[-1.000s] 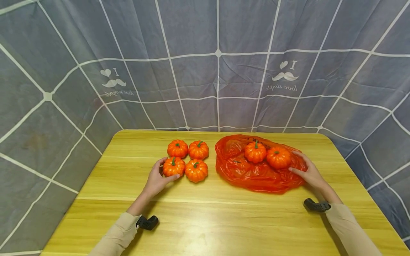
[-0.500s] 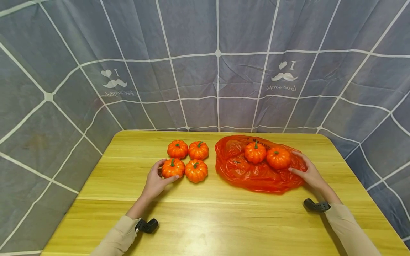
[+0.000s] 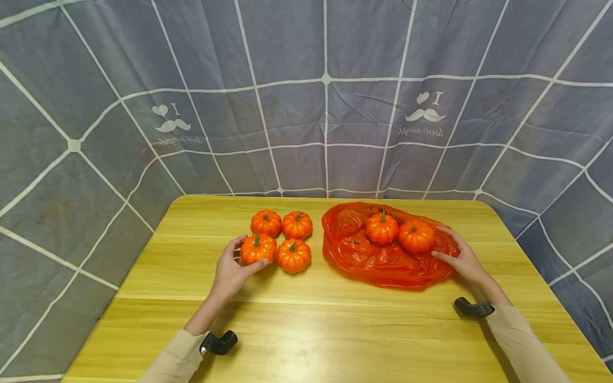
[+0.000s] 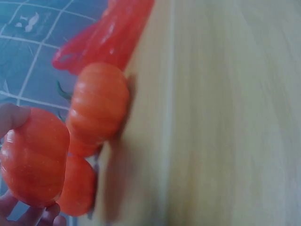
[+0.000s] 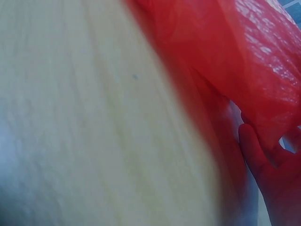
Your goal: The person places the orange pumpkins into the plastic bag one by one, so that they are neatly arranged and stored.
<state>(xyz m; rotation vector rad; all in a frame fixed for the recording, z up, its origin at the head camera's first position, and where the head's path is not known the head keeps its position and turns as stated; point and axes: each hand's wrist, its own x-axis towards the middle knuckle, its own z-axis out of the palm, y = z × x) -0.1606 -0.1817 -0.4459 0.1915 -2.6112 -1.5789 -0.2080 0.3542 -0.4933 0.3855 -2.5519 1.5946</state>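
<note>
My left hand grips a small orange pumpkin with a green stem, thumb on its near side and fingers round its left. In the left wrist view this held pumpkin appears raised off the table. Close by sit three similar pumpkins: back left, back right and front right. A crumpled red plastic bag lies at the right, with two pumpkins on it. At its right end my right hand holds the plastic between thumb and fingers; the right wrist view shows the fingers partly hidden.
Beneath everything is a wooden-topped table with rounded back corners. Grey cloth with white grid lines hangs behind and at the sides. Each wrist carries a black camera mount, left and right.
Over the last half second my left hand has raised its pumpkin slightly, after a small shift to the left. My right hand, the bag and the other pumpkins stay in place.
</note>
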